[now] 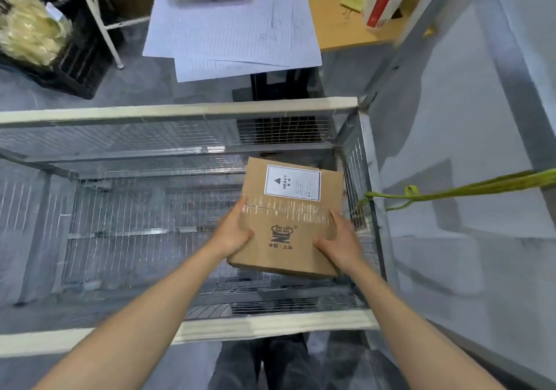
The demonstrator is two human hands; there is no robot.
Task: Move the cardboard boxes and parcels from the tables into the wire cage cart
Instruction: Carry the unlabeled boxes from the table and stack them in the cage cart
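Brown cardboard box (288,218) with white label (292,182); silver wire cage cart (180,109); green strap (469,189).

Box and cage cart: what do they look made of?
Box: brown cardboard, matte, with glossy clear tape across the top and a white paper label. Cage cart: looks like metal, thin wire mesh walls in a pale grey frame; dull sheen, coating unclear.

Cardboard box (288,218) is held between left hand (233,233) and right hand (340,243), inside wire cage cart (180,111), near its right wall. Table (337,28) is set behind cart, paper sheets (234,28) laid on it. Crate (84,70) sits behind-left.
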